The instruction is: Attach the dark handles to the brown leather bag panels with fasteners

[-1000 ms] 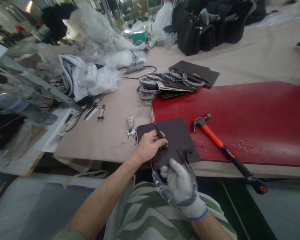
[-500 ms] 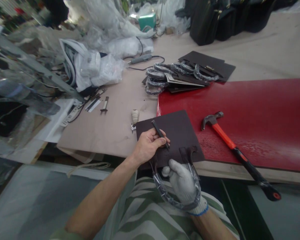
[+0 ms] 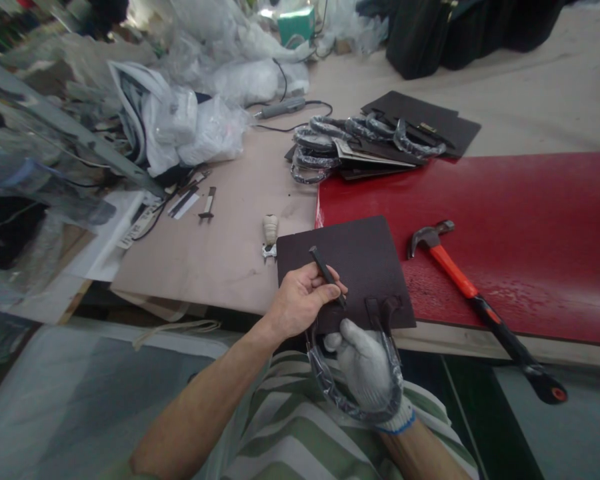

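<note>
Bare L hand (image 3: 300, 303) is pinching thin black rod (image 3: 325, 271), tip on dark-brown leather panel (image 3: 355, 253); gloved R hand (image 3: 366, 363) is gripping plastic-wrapped curved handle (image 3: 327, 389), steadying it

an orange-handled hammer (image 3: 483, 310) lies on the red board (image 3: 530, 213) (wrapped handles (image 3: 325, 141) stacked beyond).

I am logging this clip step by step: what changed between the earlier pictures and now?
Nothing was taken or released; only the view shifted slightly. The left hand still pinches the thin dark tool, tip on the dark panel. The gloved right hand still grips the plastic-wrapped handle at the panel's near edge. The hammer lies untouched on the red board.
</note>
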Demonstrator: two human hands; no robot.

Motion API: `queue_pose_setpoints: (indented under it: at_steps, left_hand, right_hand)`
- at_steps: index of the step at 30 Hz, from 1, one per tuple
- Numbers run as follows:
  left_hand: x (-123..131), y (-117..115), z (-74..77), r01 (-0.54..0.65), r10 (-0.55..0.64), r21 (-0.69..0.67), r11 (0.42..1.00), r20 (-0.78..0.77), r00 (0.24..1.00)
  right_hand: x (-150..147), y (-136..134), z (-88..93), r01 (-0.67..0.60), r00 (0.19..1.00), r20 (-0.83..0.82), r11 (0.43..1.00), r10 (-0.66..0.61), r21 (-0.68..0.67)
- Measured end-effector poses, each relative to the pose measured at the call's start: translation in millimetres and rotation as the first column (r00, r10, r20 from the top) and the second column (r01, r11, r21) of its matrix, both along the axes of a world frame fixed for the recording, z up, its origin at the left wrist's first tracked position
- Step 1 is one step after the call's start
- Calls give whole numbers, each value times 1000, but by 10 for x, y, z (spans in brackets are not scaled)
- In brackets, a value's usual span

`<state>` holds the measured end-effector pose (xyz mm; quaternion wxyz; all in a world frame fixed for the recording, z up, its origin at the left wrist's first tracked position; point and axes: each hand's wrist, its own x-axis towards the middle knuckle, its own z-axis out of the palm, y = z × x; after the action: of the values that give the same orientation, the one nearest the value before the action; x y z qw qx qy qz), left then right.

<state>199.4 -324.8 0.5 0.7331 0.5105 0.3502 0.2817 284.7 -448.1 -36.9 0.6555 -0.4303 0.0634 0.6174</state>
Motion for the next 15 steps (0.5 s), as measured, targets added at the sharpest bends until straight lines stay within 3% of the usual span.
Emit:
queue_pose_setpoints:
  at_steps: [8,15]
  left_hand:
    - [-7,-20,-55,-50,50,45,998,11,999]
    - [3,-37,-51,-34,36,92,995,-16,999]
  right_hand:
    - [-29,13,-5,-25,999,29,999,26,-41]
    - [-51,40,-3,39,991,126,999,-43,33]
